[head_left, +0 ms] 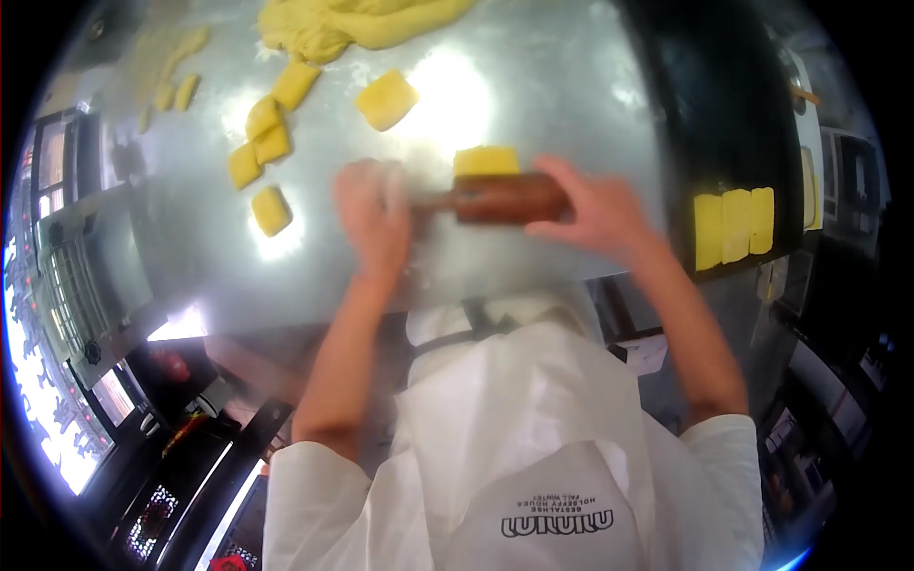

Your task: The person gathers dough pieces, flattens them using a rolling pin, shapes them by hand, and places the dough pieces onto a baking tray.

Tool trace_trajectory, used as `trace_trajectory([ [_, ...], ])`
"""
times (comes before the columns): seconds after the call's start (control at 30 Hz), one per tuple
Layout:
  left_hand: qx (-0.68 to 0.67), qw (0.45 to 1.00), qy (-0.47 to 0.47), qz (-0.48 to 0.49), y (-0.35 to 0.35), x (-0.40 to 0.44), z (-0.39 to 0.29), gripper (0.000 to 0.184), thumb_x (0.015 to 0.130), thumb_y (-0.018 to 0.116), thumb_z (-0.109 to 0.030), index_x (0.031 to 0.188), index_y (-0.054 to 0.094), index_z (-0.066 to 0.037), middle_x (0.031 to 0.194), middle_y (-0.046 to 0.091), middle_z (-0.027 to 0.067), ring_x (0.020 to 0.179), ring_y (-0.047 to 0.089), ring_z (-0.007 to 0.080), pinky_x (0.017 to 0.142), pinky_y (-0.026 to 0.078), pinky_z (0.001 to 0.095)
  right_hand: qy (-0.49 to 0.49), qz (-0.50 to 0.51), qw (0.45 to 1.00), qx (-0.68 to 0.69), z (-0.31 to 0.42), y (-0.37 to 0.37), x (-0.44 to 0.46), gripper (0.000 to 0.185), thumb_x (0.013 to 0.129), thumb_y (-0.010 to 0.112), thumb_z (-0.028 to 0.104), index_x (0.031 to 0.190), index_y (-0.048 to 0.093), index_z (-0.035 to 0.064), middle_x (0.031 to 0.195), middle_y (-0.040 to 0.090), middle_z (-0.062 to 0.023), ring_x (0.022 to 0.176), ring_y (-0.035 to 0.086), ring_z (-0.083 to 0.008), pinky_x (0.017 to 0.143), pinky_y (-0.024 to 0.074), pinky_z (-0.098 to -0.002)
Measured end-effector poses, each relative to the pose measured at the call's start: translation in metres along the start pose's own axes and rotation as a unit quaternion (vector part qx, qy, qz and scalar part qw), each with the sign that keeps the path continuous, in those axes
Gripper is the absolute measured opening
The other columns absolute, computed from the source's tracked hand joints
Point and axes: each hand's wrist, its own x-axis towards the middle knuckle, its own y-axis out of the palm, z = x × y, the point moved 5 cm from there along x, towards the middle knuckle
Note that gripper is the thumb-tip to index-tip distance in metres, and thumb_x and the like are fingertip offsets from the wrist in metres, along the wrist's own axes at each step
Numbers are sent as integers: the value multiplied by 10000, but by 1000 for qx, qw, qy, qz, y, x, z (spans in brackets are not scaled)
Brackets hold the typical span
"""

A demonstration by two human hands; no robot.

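Observation:
A brown wooden rolling pin (495, 200) lies crosswise over a flat piece of yellow dough (486, 160), whose far part shows beyond the roller. My left hand (373, 214) is closed round the thin handle at the pin's left end and is somewhat blurred. At the other end, my right hand (600, 214) grips the roller between thumb and fingers; the right handle is hidden by it. Just beyond the left hand sits a thick square dough piece (387, 99). To the left, several more small dough pieces (271, 210) rest on the metal worktop (333, 257).
A large mass of yellow dough (357, 24) spreads at the far edge of view. Three flattened dough strips (734, 226) lie side by side on a dark surface (728, 114) at the right. Dough scraps (165, 95) are at the far left.

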Motion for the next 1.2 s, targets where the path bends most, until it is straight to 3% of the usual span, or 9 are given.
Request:
trace_trajectory([
  [0.07, 85, 994, 63, 32, 41, -16, 23, 378, 1040, 565, -253, 732, 664, -58, 805, 681, 137, 800, 632, 408, 723, 506, 509, -10, 36, 999, -11, 4, 22, 17, 615, 919, 657, 618, 1318, 567, 159, 899, 751, -166, 826, 720, -403, 728, 550, -501],
  [0.17, 192, 976, 21, 102, 45, 17, 10, 430, 1040, 538, -309, 692, 664, -89, 788, 705, 126, 741, 661, 388, 682, 510, 517, 23, -55, 998, 7, -11, 20, 59, 527, 961, 616, 583, 1240, 566, 139, 849, 743, -169, 818, 712, -407, 703, 536, -517],
  [0.2, 215, 966, 23, 142, 45, 27, 8, 357, 1028, 529, -315, 796, 686, -94, 789, 709, 127, 721, 677, 377, 643, 513, 517, 20, -82, 996, 23, -12, 16, 70, 472, 989, 583, 570, 1172, 599, 136, 824, 745, -144, 810, 710, -405, 712, 532, -511],
  [0.37, 179, 966, -26, 182, 60, 61, 31, 536, 1026, 479, -461, 752, 735, -78, 708, 693, 176, 719, 677, 417, 675, 529, 545, 37, -82, 994, 62, -31, 15, 104, 450, 1026, 540, 539, 1032, 641, 100, 843, 731, -159, 825, 701, -388, 723, 522, -488],
  [0.5, 221, 964, 28, 145, 57, 45, 27, 244, 1015, 536, -265, 958, 684, -79, 835, 709, 159, 726, 683, 362, 602, 505, 513, 32, -77, 996, 43, -23, 18, 86, 461, 963, 608, 552, 1066, 643, 105, 819, 717, -154, 775, 694, -360, 699, 536, -462],
  [0.63, 134, 988, 67, 45, 39, -36, 6, 326, 952, 613, -279, 678, 651, -107, 716, 648, 148, 698, 637, 354, 633, 478, 510, -65, -161, 985, -14, 6, 33, 13, 559, 836, 729, 613, 1102, 658, 126, 787, 715, -132, 732, 701, -341, 660, 549, -448],
  [0.77, 112, 992, 49, 28, 32, -50, -1, 320, 964, 604, -271, 694, 644, -105, 700, 637, 134, 692, 630, 356, 623, 478, 504, -116, -210, 971, -19, 13, 30, -3, 652, 790, 778, 644, 1166, 652, 126, 758, 708, -119, 708, 707, -332, 646, 549, -451],
  [1.0, 125, 988, 40, 76, 29, 16, -9, 554, 1069, 457, -387, 673, 666, -61, 685, 645, 194, 658, 617, 418, 620, 462, 537, 70, -110, 988, 77, -4, 16, 48, 621, 845, 745, 620, 1179, 612, 113, 782, 727, -119, 716, 712, -340, 657, 547, -437],
  [1.2, 91, 993, 28, 64, 33, -47, -1, 445, 1058, 536, -296, 695, 647, -64, 692, 620, 194, 677, 617, 416, 632, 454, 534, -45, -114, 992, -12, 12, 36, -10, 743, 752, 796, 664, 1251, 630, 139, 848, 743, -124, 784, 727, -360, 717, 555, -459],
])
